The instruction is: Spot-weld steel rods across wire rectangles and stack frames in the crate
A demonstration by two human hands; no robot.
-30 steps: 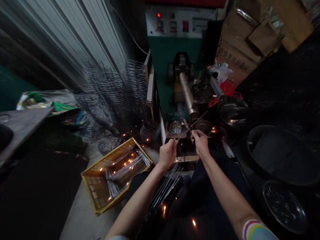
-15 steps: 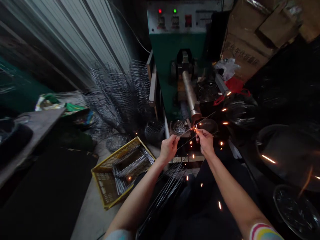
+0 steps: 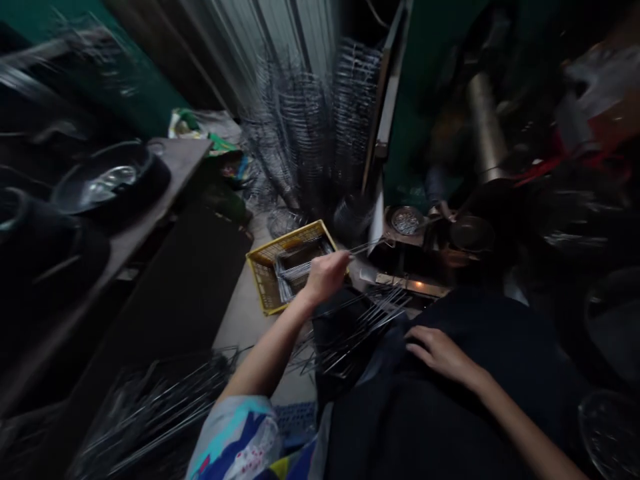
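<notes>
My left hand [image 3: 327, 275] is closed round a bent metal wire [image 3: 371, 246], which sticks out to the right of the fist. Below and behind that fist is a yellow plastic crate [image 3: 257, 267] with wire pieces [image 3: 295, 271] lying in it. Over the dark cloth on my lap hovers or rests my right hand [image 3: 440, 353], fingers stretched loosely and holding nothing visible. Just left of it lies a bundle of thin metal rods [image 3: 367, 327]. Ahead on the right is the machine's metal arm [image 3: 485, 127], blurred, with a small dish of metal bits [image 3: 406, 221] beside it.
Stacked wire baskets [image 3: 305, 120] stand at the back against the corrugated sheet. To the left, a bench [image 3: 187, 160] carries a dark basin [image 3: 115, 180]. More wire rods [image 3: 150, 413] lie at lower left, and a glassy round container [image 3: 610, 427] is at lower right.
The view has swung left and down. Both hands have left the machine's tip; my left keeps the wire and moves toward the crate, my right has let go and dropped to my lap. Flying sparks have nearly gone.
</notes>
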